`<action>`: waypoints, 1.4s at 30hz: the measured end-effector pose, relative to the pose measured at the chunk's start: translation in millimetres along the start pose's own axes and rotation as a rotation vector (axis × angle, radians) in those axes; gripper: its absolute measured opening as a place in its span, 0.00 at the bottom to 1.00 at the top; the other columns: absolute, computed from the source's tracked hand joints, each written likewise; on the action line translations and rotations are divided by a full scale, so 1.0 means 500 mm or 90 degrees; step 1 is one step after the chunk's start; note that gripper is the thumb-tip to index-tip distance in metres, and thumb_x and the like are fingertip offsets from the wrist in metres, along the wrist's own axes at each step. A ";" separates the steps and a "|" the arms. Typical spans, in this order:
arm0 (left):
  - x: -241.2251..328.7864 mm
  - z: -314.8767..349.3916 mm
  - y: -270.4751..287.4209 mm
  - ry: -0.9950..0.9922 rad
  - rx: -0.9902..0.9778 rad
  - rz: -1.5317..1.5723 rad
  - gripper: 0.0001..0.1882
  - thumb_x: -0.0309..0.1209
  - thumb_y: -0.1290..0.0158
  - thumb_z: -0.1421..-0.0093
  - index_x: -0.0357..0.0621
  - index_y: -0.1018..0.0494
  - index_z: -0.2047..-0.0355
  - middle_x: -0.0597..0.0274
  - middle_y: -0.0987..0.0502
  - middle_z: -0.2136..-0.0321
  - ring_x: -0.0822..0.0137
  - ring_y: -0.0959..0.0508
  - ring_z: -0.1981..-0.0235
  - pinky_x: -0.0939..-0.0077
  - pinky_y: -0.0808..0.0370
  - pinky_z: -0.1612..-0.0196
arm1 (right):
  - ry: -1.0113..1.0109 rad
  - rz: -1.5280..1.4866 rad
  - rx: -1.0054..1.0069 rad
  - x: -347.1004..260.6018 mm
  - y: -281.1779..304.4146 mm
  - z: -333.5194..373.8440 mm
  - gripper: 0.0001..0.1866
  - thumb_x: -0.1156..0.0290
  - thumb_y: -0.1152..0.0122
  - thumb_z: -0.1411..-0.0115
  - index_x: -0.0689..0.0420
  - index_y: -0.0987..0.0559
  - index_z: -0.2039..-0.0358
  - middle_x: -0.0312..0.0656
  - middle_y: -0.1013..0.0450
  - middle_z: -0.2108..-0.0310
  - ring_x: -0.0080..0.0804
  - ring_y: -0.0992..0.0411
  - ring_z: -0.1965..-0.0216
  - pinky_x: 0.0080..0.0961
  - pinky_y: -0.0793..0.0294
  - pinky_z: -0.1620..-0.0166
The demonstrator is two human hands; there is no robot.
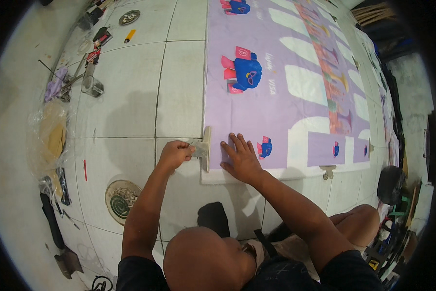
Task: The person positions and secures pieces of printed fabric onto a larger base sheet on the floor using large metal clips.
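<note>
Head low in frame, both arms reach out to the banner (295, 97) near edge. Left hand (175, 154) clamps squeegee (206, 149) at banner's near-left corner; right hand (241, 159) flat, fingers spread, pinning vinyl. Step looks like smoothing; next stroke needs steady pressure.

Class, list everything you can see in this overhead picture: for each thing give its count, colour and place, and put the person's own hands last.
Printed vinyl banner: one, lilac with blue figures, spread over the floor.
Flat T-shaped scraper tool: one, pale cream, at the banner's left edge.
Second T-shaped tool: one, pale, at the banner's near edge.
White floor tiles: many, under everything.
Round floor drain cover: one, grey-green, lower left.
Yellow lighter: one, upper left.
Left hand: gripping the scraper's handle.
Right hand: flat on the banner.
</note>
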State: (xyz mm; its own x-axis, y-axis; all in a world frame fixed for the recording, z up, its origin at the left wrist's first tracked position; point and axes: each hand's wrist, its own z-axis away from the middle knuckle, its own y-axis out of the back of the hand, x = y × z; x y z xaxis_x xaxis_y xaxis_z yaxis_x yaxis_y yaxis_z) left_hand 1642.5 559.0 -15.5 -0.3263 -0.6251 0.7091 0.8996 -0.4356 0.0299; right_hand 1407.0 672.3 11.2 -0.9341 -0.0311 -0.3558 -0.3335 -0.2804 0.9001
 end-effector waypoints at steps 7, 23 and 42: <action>-0.009 0.012 -0.014 -0.021 0.010 0.009 0.15 0.34 0.37 0.43 0.32 0.22 0.66 0.62 0.21 0.72 0.72 0.23 0.71 0.78 0.24 0.65 | -0.004 0.005 0.004 0.004 -0.002 0.002 0.36 0.55 0.37 0.41 0.53 0.36 0.35 0.56 0.50 0.31 0.59 0.54 0.29 0.63 0.50 0.33; 0.002 0.070 -0.119 -0.611 0.217 -0.697 0.26 0.33 0.48 0.38 0.40 0.32 0.39 0.40 0.38 0.36 0.41 0.39 0.34 0.46 0.43 0.34 | 0.056 0.014 0.096 -0.010 -0.052 0.032 0.37 0.58 0.39 0.41 0.57 0.38 0.34 0.58 0.49 0.31 0.59 0.53 0.29 0.64 0.53 0.33; 0.242 0.472 -0.049 -0.501 0.209 -0.602 0.18 0.40 0.43 0.39 0.35 0.22 0.61 0.46 0.21 0.60 0.49 0.22 0.56 0.51 0.26 0.51 | 0.078 -0.273 -0.236 0.130 0.558 0.508 0.19 0.54 0.43 0.36 0.56 0.25 0.55 0.45 0.27 0.62 0.44 0.24 0.59 0.39 0.24 0.60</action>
State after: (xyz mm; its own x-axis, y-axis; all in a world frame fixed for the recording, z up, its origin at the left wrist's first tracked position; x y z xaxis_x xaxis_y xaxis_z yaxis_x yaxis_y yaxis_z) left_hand 1649.3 646.7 235.7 -0.7192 0.4406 0.5372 0.4774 -0.2485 0.8428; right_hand 1221.0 835.7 303.2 -0.6960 0.0556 -0.7158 -0.5921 -0.6083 0.5285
